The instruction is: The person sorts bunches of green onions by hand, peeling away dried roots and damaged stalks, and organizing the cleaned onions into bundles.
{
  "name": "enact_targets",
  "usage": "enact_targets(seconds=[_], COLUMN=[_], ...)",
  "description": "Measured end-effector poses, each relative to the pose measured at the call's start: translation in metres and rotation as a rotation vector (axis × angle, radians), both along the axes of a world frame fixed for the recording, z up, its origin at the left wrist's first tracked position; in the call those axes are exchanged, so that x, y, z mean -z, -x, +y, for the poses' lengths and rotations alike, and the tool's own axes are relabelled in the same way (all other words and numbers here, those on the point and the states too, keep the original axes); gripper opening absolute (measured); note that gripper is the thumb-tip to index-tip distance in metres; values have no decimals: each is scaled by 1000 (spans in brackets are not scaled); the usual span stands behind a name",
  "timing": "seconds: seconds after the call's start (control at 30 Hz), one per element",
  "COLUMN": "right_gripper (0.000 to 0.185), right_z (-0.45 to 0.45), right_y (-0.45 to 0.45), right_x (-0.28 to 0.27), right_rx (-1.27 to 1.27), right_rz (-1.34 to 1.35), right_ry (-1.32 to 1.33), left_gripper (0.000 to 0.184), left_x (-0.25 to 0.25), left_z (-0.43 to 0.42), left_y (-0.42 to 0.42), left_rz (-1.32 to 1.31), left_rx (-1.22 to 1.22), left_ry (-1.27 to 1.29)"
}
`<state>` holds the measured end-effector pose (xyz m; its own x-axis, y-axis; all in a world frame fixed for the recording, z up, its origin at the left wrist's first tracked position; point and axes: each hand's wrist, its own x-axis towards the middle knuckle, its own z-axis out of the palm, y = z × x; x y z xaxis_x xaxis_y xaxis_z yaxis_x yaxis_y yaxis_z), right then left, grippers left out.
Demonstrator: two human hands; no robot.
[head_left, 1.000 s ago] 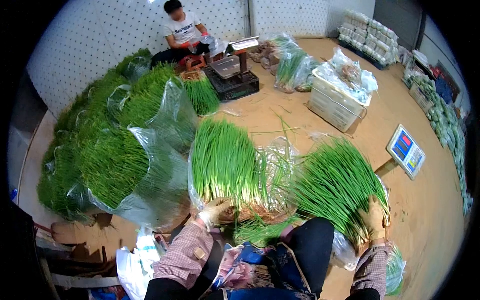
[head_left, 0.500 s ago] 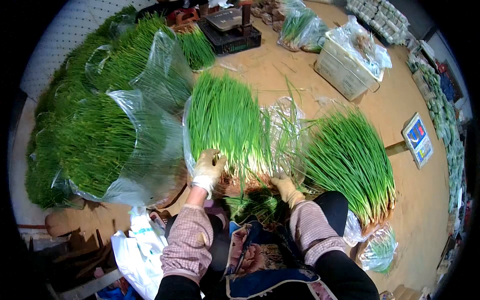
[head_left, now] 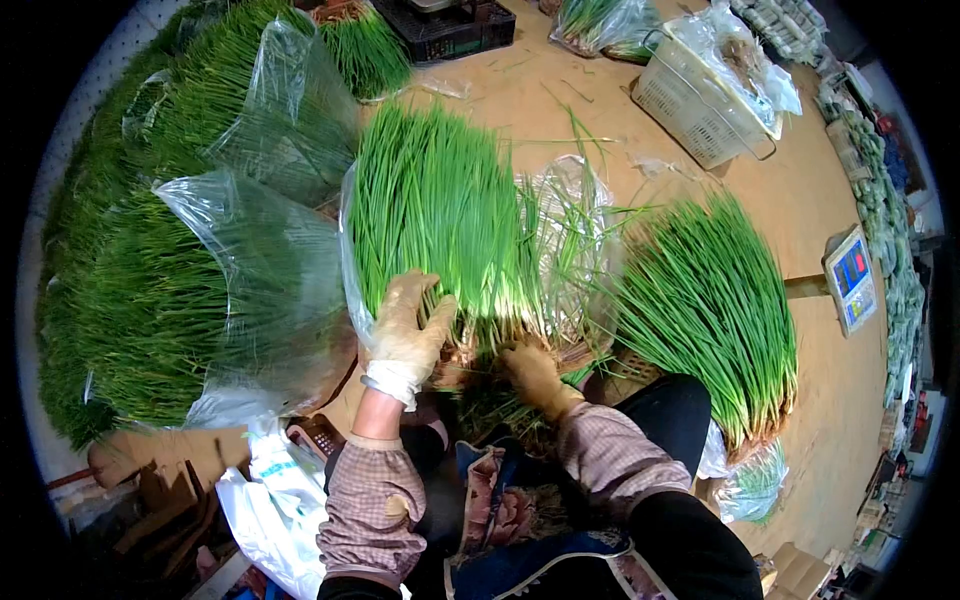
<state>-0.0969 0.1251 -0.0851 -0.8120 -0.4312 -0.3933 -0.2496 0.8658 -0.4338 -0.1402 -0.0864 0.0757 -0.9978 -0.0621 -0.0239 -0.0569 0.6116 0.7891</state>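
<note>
A thick pile of green onions (head_left: 430, 200) lies in front of me, leaves pointing away and roots toward me. My left hand (head_left: 408, 325), in a pale glove, rests on its lower left part with thumb and fingers apart. At the root ends is my right hand (head_left: 535, 375), also gloved, its fingers bent against the roots; what they hold, if anything, is hidden. Clear plastic (head_left: 578, 200) with loose stalks lies right of the pile. Farther right is a second pile of green onions (head_left: 710, 310), touched by neither hand.
Large plastic bags (head_left: 270, 290) of green onions fill the left. A white basket (head_left: 700, 105) stands at the back right, and a scale display (head_left: 851, 280) at the right. Behind is a black crate (head_left: 450, 32). A white bag (head_left: 275, 510) lies at lower left.
My right hand has left the right pile and come to the middle pile's roots. My left hand has moved up onto the stalks. The view has tilted down, and the co-worker is out of sight.
</note>
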Motion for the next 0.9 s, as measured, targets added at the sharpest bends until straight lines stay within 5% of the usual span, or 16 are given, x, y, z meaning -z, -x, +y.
enact_targets(seconds=[0.03, 0.13, 0.27, 0.3, 0.33, 0.43, 0.47, 0.53, 0.57, 0.67, 0.8, 0.87, 0.9], right_gripper=[25, 26, 21, 23, 23, 57, 57, 53, 56, 55, 55, 64, 42], right_z=[12, 17, 24, 19, 24, 39, 38, 36, 32, -3, -14, -6, -3], right_y=[-12, -31, -29, -23, -31, -57, -56, -47, -37, 6, 21, 13, 11], right_x=[14, -24, 13, -37, -34, -51, -57, -62, -60, -62, -26, 14, 0], right_rx=[-103, -318, 3, 215, 210, -305, -307, 2, 139, 219, 319, 205, 218], right_rz=[198, 173, 165, 220, 215, 39, 38, -140, 46, 40, 10, 21, 70], right_ry=[-11, -236, 94, 461, 459, 359, 355, 232, 285, -28, -94, -143, -70], left_gripper=[38, 39, 39, 41, 41, 41, 41, 39, 39, 36, 29, 29, 31], left_x=[0, -8, -7, -6, -8, -10, -9, -5, -3, 3, 43, 58, 71], left_z=[1, 4, 6, 6, 7, 8, 7, 6, 7, 10, 8, 17, 24], left_y=[0, -1, 1, 1, 1, 1, 2, 4, 4, 5, 15, 19, 19], left_rz=[-9, -43, -11, 13, 9, 30, 30, 76, 73, 109, -348, -681, -659], left_rx=[8, 19, 31, 32, 27, 47, 45, 52, 47, 42, 43, 96, 141], left_ry=[13, 37, 34, 7, 5, 23, 20, 29, 28, 0, -83, 140, 169])
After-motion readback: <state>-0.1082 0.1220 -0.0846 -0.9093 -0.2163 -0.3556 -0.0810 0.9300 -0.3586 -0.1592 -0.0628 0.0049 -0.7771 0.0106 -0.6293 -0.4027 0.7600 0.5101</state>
